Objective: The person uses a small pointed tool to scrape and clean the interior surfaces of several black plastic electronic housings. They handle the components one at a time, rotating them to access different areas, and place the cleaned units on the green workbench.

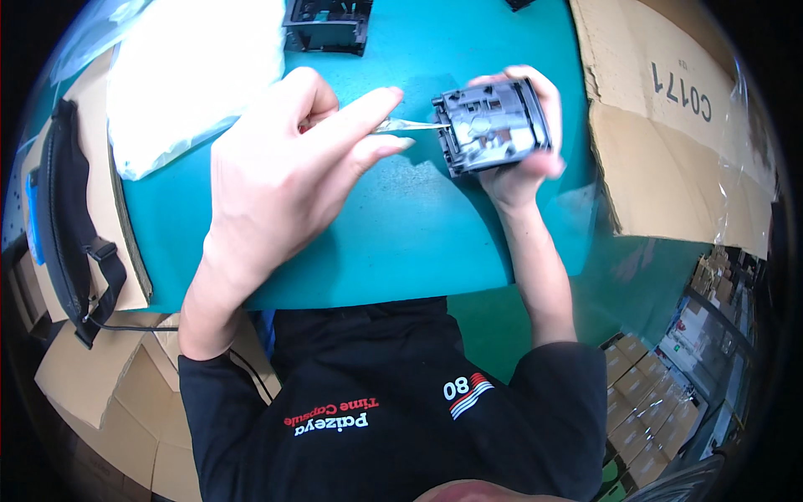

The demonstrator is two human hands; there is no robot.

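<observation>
My left hand [288, 159] is closed around a pair of slim silver tweezers [408, 125], most of whose length is hidden by the fingers. Their tip points right and meets the near-left edge of a black plastic housing [487, 125], though I cannot tell whether it grips anything. The housing is boxy, with slots, clips and a shiny face. From its right side my right hand [535, 125] holds it above the table, thumb at the lower right corner and fingers behind it.
A green-topped table [393, 243] lies under my hands. At the back stands another black plastic housing [328, 27], beside a white plastic bag [192, 75]. An open cardboard box [669, 159] borders the right side. Left are cardboard and a black strap bag [71, 217].
</observation>
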